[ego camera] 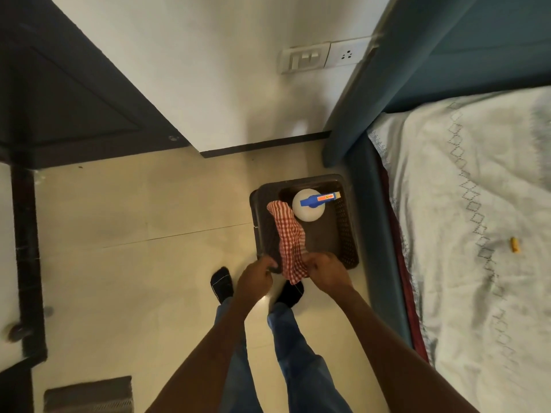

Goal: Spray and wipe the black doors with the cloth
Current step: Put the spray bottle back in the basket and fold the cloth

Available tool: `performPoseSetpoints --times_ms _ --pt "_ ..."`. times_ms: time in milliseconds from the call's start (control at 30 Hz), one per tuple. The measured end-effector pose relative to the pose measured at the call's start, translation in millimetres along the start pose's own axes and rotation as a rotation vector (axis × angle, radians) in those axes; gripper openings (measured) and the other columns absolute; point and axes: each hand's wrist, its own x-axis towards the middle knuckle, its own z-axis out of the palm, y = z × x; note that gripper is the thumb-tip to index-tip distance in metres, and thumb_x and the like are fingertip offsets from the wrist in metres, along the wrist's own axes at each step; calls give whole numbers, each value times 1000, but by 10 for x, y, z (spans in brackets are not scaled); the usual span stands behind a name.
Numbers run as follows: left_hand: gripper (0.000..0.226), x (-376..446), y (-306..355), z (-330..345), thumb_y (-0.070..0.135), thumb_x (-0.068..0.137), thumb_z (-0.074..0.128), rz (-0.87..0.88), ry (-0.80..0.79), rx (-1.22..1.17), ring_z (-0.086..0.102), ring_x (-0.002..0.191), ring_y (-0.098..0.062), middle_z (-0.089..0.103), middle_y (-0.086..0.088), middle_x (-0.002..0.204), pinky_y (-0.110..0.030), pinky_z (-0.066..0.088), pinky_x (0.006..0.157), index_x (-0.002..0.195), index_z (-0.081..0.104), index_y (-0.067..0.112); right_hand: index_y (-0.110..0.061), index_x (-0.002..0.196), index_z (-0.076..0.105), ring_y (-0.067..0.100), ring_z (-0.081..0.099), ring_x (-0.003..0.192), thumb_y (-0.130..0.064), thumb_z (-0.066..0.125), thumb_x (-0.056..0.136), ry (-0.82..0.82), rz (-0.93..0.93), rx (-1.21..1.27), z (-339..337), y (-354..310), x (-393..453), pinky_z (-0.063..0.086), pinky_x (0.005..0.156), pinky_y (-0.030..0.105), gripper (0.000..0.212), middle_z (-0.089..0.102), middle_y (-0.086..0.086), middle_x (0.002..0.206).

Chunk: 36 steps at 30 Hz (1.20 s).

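A red-and-white checked cloth [288, 239] hangs down over a dark brown plastic basket [343, 234] on the floor. My right hand [326, 271] pinches the cloth's near end. My left hand [257, 277] has curled fingers at the cloth's left edge, by the basket's near rim. A white spray bottle [307, 205] with a blue trigger head stands in the basket's far part, touching the cloth. A black door [68, 96] stands at the upper left, and another black door edge [25, 234] runs down the far left.
A bed with a white patterned sheet [477, 234] and a teal frame fills the right side, close to the basket. A white wall with a switch plate [307, 58] is ahead. A grey mat [89, 394] lies at the bottom left. My socked feet stand on cream tiles.
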Motion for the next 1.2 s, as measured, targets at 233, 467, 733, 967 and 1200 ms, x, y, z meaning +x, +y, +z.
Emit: performPoseSetpoints --times_ms 233,467,733,967,1200 --pt "38 780 505 -502 31 106 43 126 254 -56 62 119 -25 63 -8 134 -40 51 103 139 51 14 -14 142 47 29 56 127 -48 40 107 -145 204 86 -24 -243 304 43 105 38 49 58 8 134" --pt "38 1133 930 -681 40 104 46 122 59 465 66 106 -28 68 -9 121 -37 54 90 133 54 17 -23 114 64 25 67 105 -83 36 83 49 162 -28 270 -58 149 55 95 44 73 71 0 105" --pt "36 1168 1090 -666 37 104 47 97 202 458 67 101 -27 67 -9 118 -33 52 86 129 52 11 -20 117 65 21 64 105 -53 55 96 212 117 21 479 -130 -68 52 94 37 40 68 -1 112" --pt "31 1168 1053 -712 34 102 53 47 239 181 63 93 -18 65 -5 119 -24 47 80 127 47 16 -19 119 62 24 67 98 -51 55 98 188 82 -14 428 -204 -15 53 94 39 39 72 2 102" --pt "30 1096 1071 -745 29 102 52 -105 175 129 64 97 -24 64 -10 118 -34 55 88 126 46 13 -19 118 64 25 64 108 -51 53 99 159 65 -99 407 -156 -33 49 100 42 39 70 3 111"
